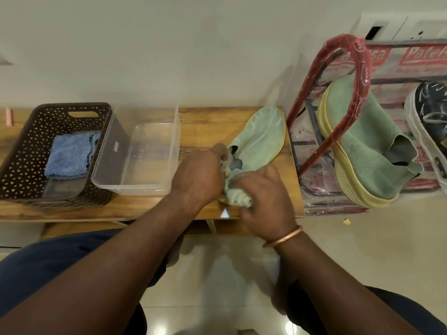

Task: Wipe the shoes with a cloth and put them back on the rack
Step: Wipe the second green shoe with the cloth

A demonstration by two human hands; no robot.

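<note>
Left hand grips the green shoe by its collar, right hand clutches a cloth against it, apparently mid-wipe; matching shoe already on the rack at right.

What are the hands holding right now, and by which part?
Both hold the green knit shoe: the left hand pinches its collar at the opening, and the right hand grips its bunched heel end.

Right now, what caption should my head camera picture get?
The left hand holds a green shoe on the table; the right hand holds a cloth against its heel.
</note>
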